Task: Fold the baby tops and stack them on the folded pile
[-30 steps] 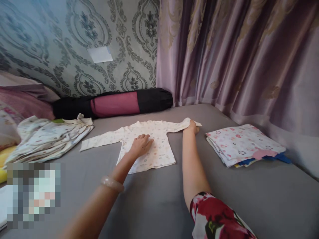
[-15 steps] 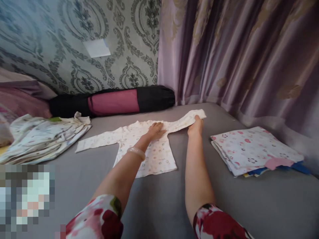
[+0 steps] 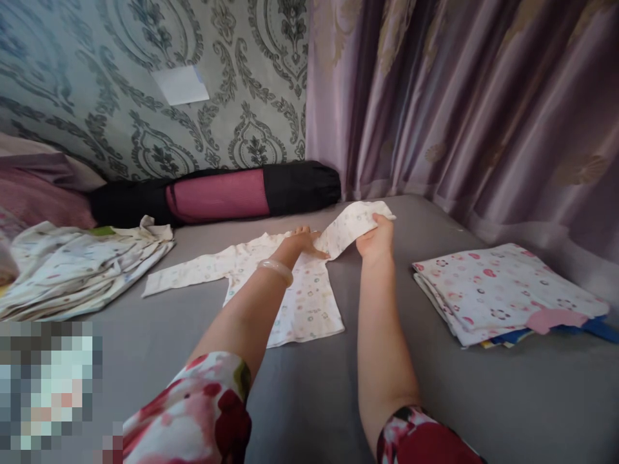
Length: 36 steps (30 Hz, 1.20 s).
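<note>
Basically, a small white printed shirt (image 3: 312,299) was laid out on the grey sheet (image 3: 300,399), straight ahead of both hands, collar toward the patterned wall (image 3: 242,64), hem toward the person. The body ran near to far, the sleeves crosswise; the long axis of the right-side sleeve (image 3: 344,229) was pointed outward to the right and slightly away, its cuff end apparently lifted off the sheet. That sleeve was gripped near the cuff by the right hand (image 3: 378,237), fingers closed on cloth. The left hand (image 3: 305,243) was set palm down at the same sleeve's shoulder, not visibly clamped on anything. Hands were apart, bridged by the sleeve: cuff nearer the right, shoulder nearer the left. The left-side sleeve (image 3: 186,277) was left flat past the left forearm, touched by neither hand. A folded cloth stack (image 3: 503,283) was seen right of the right forearm, untouched; a loose clothes pile (image 3: 82,264) was seen at far left. No brand, label or writing could be read; nothing legible was found on the wall paper square (image 3: 182,85), and the lower-left patch (image 3: 48,386) was pixelated, contents not identifiable.
</note>
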Motion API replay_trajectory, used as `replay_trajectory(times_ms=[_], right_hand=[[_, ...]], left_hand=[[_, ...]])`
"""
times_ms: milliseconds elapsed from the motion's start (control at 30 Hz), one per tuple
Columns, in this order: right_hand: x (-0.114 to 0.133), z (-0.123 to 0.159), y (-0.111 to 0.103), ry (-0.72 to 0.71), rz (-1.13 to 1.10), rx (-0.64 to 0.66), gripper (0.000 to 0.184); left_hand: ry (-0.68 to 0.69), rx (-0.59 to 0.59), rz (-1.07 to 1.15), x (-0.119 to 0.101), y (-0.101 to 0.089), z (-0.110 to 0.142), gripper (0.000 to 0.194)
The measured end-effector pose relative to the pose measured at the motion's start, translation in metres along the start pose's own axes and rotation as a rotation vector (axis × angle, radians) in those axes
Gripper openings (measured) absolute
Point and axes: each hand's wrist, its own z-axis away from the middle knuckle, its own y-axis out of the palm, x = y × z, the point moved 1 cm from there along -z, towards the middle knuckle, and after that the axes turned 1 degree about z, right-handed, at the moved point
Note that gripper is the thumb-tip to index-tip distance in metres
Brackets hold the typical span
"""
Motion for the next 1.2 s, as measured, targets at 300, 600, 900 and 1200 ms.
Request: replay_trajectory(times_ms=[300, 600, 900, 1200], right_hand=[[-0.011, 0.001, 0.004, -0.004, 0.117, 0.027, 0.026], [-0.033, 0.015, 0.022, 0.053, 0.076, -0.029, 0.032], [-0.091, 0.034, 0.038, 0.086, 0.162, 0.028, 0.034], [-0.142, 0.07, 0.028, 0.083, 0.764, 0.418, 0.034]], left_hand=[[0.034, -0.087, 0.148, 0.008, 0.006, -0.01, 0.103], [-0.198, -0.541, 0.962, 0.05, 0.036, 0.065, 0.048], [-0.484, -0.781, 1.793, 0.086, 0.062, 0.121, 0.014], [-0.331, -0.672, 1.913, 0.089, 0.06, 0.116, 0.039]])
